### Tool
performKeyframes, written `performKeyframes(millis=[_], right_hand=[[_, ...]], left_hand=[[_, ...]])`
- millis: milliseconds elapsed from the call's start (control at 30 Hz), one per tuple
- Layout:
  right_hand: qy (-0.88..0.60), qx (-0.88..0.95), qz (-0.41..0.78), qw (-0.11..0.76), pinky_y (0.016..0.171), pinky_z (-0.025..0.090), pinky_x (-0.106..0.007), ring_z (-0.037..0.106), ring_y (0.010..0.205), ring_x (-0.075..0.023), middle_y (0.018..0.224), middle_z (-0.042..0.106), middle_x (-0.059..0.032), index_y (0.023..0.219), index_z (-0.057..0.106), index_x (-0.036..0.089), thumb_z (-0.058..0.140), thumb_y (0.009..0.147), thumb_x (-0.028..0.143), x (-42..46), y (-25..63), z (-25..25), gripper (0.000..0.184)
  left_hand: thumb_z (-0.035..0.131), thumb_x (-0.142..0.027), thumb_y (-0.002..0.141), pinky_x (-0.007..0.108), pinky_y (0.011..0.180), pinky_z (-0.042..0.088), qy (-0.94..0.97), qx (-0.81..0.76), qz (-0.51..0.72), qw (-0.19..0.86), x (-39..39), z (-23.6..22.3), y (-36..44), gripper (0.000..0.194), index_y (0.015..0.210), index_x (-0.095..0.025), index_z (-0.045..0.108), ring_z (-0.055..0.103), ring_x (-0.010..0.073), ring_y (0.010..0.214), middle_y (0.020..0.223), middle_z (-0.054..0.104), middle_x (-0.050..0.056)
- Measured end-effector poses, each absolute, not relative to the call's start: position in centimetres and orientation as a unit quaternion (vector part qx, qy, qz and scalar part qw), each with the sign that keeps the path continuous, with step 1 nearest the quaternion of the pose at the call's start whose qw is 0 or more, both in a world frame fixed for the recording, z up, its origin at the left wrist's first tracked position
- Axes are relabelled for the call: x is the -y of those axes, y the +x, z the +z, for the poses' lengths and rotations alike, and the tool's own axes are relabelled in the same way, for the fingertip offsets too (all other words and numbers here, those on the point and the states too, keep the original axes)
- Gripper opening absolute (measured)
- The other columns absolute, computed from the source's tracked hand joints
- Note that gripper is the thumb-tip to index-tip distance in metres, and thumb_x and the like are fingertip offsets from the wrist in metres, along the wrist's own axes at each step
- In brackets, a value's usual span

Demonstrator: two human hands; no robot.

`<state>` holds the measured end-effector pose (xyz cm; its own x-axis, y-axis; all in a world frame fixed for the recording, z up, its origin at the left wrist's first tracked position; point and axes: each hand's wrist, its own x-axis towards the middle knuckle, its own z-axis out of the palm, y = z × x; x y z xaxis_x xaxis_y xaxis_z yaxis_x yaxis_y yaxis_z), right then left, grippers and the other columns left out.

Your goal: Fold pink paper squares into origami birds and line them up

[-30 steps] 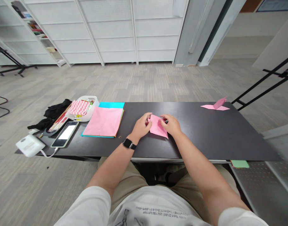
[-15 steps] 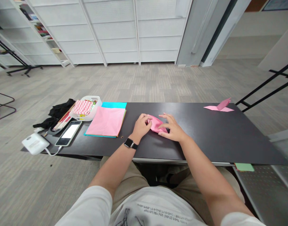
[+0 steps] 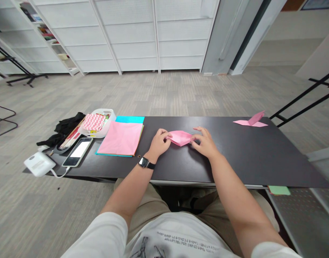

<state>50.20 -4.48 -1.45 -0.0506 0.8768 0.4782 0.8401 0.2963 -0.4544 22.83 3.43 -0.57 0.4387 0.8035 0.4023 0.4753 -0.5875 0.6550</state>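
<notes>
A folded piece of pink paper (image 3: 180, 138), wide in the middle and narrow at its ends, is held between my two hands over the dark table. My left hand (image 3: 160, 142) pinches its left end between thumb and fingers. At the right end, my right hand (image 3: 203, 142) grips the tip with thumb and index finger, the other fingers raised. Left of my hands lies a stack of coloured paper (image 3: 122, 138), a pink sheet on top and a blue one showing behind. A folded pink paper shape (image 3: 252, 122) with one upright flap stands at the far right.
At the left are a white basket (image 3: 109, 125), a phone (image 3: 78, 152) on a cable, a white power bank (image 3: 40, 164) and black cloth (image 3: 69, 123). Green paper (image 3: 279, 190) lies below the table's front right edge. The dark table (image 3: 247, 154) stretches right.
The pink paper has turned level and appears more opened out. My right hand has moved right, from lying over the paper to pinching its right end; my left hand keeps its hold.
</notes>
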Motion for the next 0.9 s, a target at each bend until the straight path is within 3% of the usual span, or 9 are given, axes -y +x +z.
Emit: performKeyframes(millis=[100,233,500,633,733,800,900], right_hand=[[-0.614,0.711,0.021,0.341,0.12,0.039,-0.061,0.049,0.142,-0.0354,0.146,0.058,-0.0113,0.091,0.078,0.026,0.07,0.087,0.027,4.4,50.5,-1.9,0.009],[-0.641,0.69,0.014,0.337,0.118,0.04,-0.061,0.051,0.138,-0.0354,0.143,0.059,-0.0105,0.089,0.077,0.026,0.068,0.091,0.033,4.3,50.6,-2.3,0.011],[-0.664,0.662,0.012,0.347,0.115,0.041,-0.062,0.054,0.133,-0.0355,0.139,0.06,-0.0114,0.088,0.076,0.026,0.07,0.091,0.033,4.0,49.9,-2.7,0.01],[-0.666,0.658,0.014,0.35,0.115,0.042,-0.061,0.054,0.133,-0.035,0.137,0.06,-0.0116,0.085,0.075,0.026,0.072,0.091,0.034,3.8,49.5,-2.6,0.01],[-0.664,0.66,0.013,0.352,0.115,0.042,-0.061,0.054,0.132,-0.0348,0.137,0.06,-0.0116,0.084,0.075,0.025,0.071,0.091,0.033,3.7,49.2,-2.6,0.011],[-0.663,0.661,0.01,0.35,0.114,0.042,-0.061,0.054,0.132,-0.0349,0.138,0.06,-0.0118,0.084,0.075,0.025,0.071,0.091,0.033,3.8,49.2,-2.6,0.011],[-0.664,0.662,0.003,0.347,0.113,0.043,-0.059,0.054,0.131,-0.0344,0.137,0.061,-0.0116,0.085,0.075,0.025,0.071,0.091,0.032,3.9,49.2,-2.5,0.009]], left_hand=[[0.063,-0.012,0.088,0.037,0.11,0.053,0.83,-0.374,0.348,0.225,-3.7,-0.9,22.5,0.021,0.098,-0.023,0.079,0.065,0.0202,0.115,0.124,0.06,0.007],[0.067,-0.017,0.088,0.04,0.107,0.055,0.836,-0.39,0.319,0.216,-4.0,-1.2,22.1,0.014,0.092,-0.022,0.079,0.067,0.0193,0.107,0.13,0.06,0.008],[0.07,-0.026,0.091,0.043,0.109,0.052,0.829,-0.421,0.316,0.188,-3.9,-1.2,22.5,0.009,0.088,-0.024,0.078,0.065,0.0228,0.114,0.126,0.063,0.007],[0.071,-0.022,0.089,0.049,0.111,0.047,0.833,-0.428,0.326,0.133,-3.1,-0.3,22.9,0.015,0.102,-0.025,0.077,0.06,0.029,0.122,0.127,0.064,0.01],[0.066,-0.017,0.092,0.055,0.119,0.037,0.856,-0.391,0.332,0.064,-1.7,0.8,23.4,0.028,0.116,-0.027,0.074,0.05,0.0334,0.136,0.14,0.061,0.011],[0.058,-0.016,0.097,0.057,0.122,0.032,0.885,-0.344,0.31,0.038,-0.7,1.4,24.0,0.028,0.115,-0.03,0.075,0.051,0.0322,0.135,0.139,0.063,0.009],[0.049,-0.018,0.104,0.051,0.113,0.041,0.931,-0.259,0.251,0.051,0.5,1.5,24.8,0.03,0.115,-0.029,0.075,0.059,0.0281,0.122,0.123,0.07,0.009]])
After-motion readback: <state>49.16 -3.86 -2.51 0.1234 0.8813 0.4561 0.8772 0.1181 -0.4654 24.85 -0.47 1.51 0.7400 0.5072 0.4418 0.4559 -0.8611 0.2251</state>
